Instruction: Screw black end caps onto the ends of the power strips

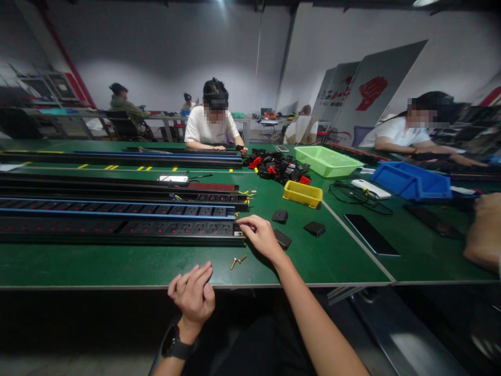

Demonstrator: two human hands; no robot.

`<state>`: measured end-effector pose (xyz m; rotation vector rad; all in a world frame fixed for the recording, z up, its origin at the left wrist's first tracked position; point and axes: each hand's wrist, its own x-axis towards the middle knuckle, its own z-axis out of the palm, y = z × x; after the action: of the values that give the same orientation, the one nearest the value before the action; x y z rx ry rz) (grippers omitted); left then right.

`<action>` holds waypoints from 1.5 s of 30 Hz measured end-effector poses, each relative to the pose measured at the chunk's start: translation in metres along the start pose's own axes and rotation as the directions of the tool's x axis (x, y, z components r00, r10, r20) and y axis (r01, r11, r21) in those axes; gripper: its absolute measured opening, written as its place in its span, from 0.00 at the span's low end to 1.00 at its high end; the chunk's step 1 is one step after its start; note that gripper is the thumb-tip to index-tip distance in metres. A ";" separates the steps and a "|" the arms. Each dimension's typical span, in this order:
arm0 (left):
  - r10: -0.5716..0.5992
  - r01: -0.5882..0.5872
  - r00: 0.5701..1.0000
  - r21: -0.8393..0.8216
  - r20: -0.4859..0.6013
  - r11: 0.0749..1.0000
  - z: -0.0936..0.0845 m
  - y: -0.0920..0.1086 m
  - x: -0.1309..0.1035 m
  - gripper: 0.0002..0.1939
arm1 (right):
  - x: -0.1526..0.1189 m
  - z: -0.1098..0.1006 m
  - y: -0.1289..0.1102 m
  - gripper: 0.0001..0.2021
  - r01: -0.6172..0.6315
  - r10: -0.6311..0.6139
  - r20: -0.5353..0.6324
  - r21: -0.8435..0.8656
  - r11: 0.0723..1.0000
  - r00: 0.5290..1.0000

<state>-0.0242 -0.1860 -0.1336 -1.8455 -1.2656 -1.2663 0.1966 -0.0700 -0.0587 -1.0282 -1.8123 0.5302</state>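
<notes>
My right hand [260, 235] reaches to the right end of the nearest long black socket strip [176, 228], its thumb and fingertips at the strip's open end; whether they pinch a small part there is too small to tell. My left hand [193, 295], with a watch on the wrist, is held at the table's front edge, fingers apart and holding nothing. Brass screws [234, 262] lie on the green table between my hands. Black end pieces [314, 228] lie to the right of my right hand. A blue-edged strip [203, 211] lies just behind the nearest one.
Further back are a yellow bin [302, 195], a pile of black and red parts [274, 166], a green basket [326, 161] and a blue bin [410, 180]. A dark phone-like slab [371, 235] lies right. People sit across the table and at the right; an arm shows at the right edge.
</notes>
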 end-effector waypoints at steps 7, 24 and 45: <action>-0.014 0.014 1.000 -0.001 0.022 1.000 -0.001 0.000 -0.002 0.14 | -0.003 0.000 0.002 0.10 0.074 -0.069 0.066 -0.070 0.995 0.995; 0.003 -0.003 1.000 0.003 -0.001 1.000 0.001 -0.001 -0.001 0.14 | -0.009 -0.005 0.002 0.14 0.103 -0.091 0.107 -0.116 0.988 0.990; -0.054 0.057 0.983 -0.009 0.178 0.998 -0.019 0.007 0.012 0.13 | -0.003 -0.009 0.001 0.11 -0.059 0.018 -0.346 -0.108 0.992 0.938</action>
<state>-0.0240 -0.1998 -0.1152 -1.9819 -1.4141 -1.1622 0.2052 -0.0731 -0.0570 -1.1592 -1.5262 0.2480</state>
